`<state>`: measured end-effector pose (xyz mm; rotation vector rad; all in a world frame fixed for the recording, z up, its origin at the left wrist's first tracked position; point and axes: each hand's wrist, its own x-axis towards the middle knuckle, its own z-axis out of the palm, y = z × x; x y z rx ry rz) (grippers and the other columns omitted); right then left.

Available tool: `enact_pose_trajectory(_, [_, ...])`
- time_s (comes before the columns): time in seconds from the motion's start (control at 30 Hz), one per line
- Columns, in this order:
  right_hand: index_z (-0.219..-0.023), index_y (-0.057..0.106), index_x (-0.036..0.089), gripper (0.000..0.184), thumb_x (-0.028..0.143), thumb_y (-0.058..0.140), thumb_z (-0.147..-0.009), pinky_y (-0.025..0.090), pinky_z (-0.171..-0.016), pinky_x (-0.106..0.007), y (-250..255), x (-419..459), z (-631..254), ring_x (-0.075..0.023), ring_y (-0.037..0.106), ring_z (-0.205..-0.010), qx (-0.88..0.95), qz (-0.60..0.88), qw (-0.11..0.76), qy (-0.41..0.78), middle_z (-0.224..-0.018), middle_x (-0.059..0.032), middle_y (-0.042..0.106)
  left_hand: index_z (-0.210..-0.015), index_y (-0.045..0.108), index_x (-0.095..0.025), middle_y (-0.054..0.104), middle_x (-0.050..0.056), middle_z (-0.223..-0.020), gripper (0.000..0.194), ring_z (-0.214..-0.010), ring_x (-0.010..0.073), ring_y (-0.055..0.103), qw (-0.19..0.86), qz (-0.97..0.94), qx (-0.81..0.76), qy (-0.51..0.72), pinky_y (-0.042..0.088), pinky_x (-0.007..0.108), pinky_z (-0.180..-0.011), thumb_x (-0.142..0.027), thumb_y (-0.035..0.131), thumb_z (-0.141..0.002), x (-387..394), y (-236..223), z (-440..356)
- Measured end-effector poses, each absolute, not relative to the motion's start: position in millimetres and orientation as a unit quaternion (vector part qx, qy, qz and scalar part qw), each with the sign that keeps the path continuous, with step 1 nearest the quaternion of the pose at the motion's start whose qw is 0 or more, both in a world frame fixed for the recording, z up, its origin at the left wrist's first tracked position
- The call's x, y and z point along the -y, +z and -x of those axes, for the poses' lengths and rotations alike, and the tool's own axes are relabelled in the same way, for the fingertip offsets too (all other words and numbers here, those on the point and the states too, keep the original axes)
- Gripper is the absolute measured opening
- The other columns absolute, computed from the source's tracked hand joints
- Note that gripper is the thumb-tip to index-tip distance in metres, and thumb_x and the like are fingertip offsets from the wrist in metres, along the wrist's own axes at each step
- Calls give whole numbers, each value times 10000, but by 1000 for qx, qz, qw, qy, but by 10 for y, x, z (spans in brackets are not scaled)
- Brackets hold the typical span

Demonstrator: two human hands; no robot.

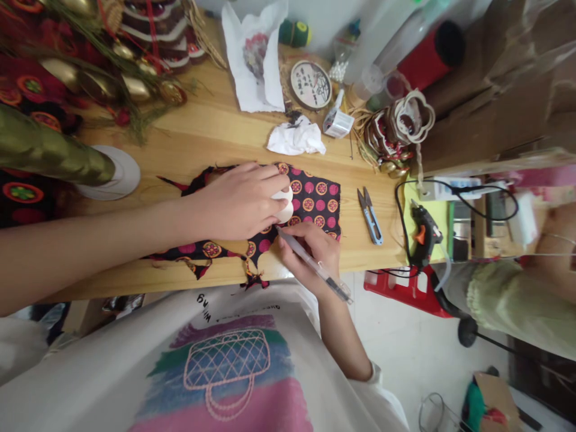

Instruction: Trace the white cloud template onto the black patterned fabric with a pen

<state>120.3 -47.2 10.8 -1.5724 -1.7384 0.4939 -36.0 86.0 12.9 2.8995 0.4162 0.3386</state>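
Observation:
A dark cloth [314,191] printed with orange and pink round flowers lies on the table, its edges cut ragged. On it rests a white flat piece with a rounded, scalloped edge [285,210], partly hidden under my fingers. My left hand [243,201] presses down from the left, its curled fingers holding that piece against the cloth; the thumb cannot be seen. Between the fingers of my right hand [310,252] is a clear-barrelled pen [310,261]. Its tip meets the cloth right beside the white piece's lower edge.
Blue-handled thread snips [371,217] lie to the right, near a black glue gun [424,234] with its cable. Crumpled white paper [296,137] and a round lettered tin [311,84] sit behind. At left stands a green satin roll [58,147] on a white base. Another person's arm [558,240] shows at far right.

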Motion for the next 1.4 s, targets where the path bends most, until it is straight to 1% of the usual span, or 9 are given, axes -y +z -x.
enact_pose_trajectory(0.2, [-938,656,236,88,220,603,-870,572,-649,-248,96,434,-1182,-129,694,-705,684,609,357,185,-862,-15,741,-869,714,-215,647,76,-1034,190,-1005,245,555,95,-981,-131,104,438,383,-820,-263,536,-913,-884,152,357])
enact_pose_trajectory(0.3, [-943,657,239,88,225,602,-875,573,-644,-250,98,435,-1188,-129,692,-697,685,610,351,188,-865,-16,741,-889,715,-218,648,74,-1055,181,-1022,247,552,93,-983,-130,95,436,383,-835,-273,544,-912,-889,157,357])
enact_pose_trajectory(0.47, [-933,651,234,89,204,625,-854,570,-651,-246,92,473,-1223,-131,695,-705,676,618,356,185,-850,-8,739,-911,710,-189,640,90,-1073,186,-1029,269,546,82,-985,-121,87,432,395,-836,-300,560,-914,-892,139,359])
enact_pose_trajectory(0.63, [-933,650,233,89,195,620,-858,571,-666,-242,91,459,-1210,-134,702,-737,682,611,360,177,-856,-11,739,-918,713,-196,643,86,-1065,166,-1027,254,544,109,-981,-130,96,419,385,-852,-283,571,-911,-888,143,360])
enact_pose_trajectory(0.8, [-941,650,218,77,203,604,-881,572,-688,-241,110,428,-1194,-138,707,-781,699,594,355,180,-877,-30,741,-909,708,-203,641,83,-1074,186,-1029,255,543,91,-985,-122,83,427,384,-845,-283,540,-923,-892,151,362])
enact_pose_trajectory(1.0, [-919,639,207,84,163,624,-849,564,-656,-233,109,456,-1192,-135,705,-743,699,603,353,150,-833,-23,733,-912,701,-200,640,79,-1063,168,-1028,253,542,88,-985,-120,89,431,377,-839,-287,557,-910,-895,138,361])
enact_pose_trajectory(1.1, [-934,635,211,75,180,617,-868,570,-687,-239,102,447,-1177,-138,709,-782,704,596,357,150,-871,-33,739,-913,699,-197,636,82,-1059,188,-1021,256,541,80,-986,-117,86,431,380,-827,-286,534,-919,-895,132,359])
enact_pose_trajectory(1.2, [-949,636,218,73,194,607,-886,574,-723,-247,99,443,-1177,-140,712,-813,708,592,354,156,-899,-34,742,-871,695,-197,636,78,-1030,184,-1004,246,542,85,-984,-121,96,427,371,-822,-273,535,-918,-894,127,359])
enact_pose_trajectory(1.4, [-950,627,233,106,173,607,-865,557,-657,-231,97,475,-1201,-130,700,-761,693,610,352,155,-847,-8,732,-860,691,-188,639,72,-1038,147,-1019,241,538,114,-977,-136,116,420,362,-837,-291,592,-895,-886,109,360])
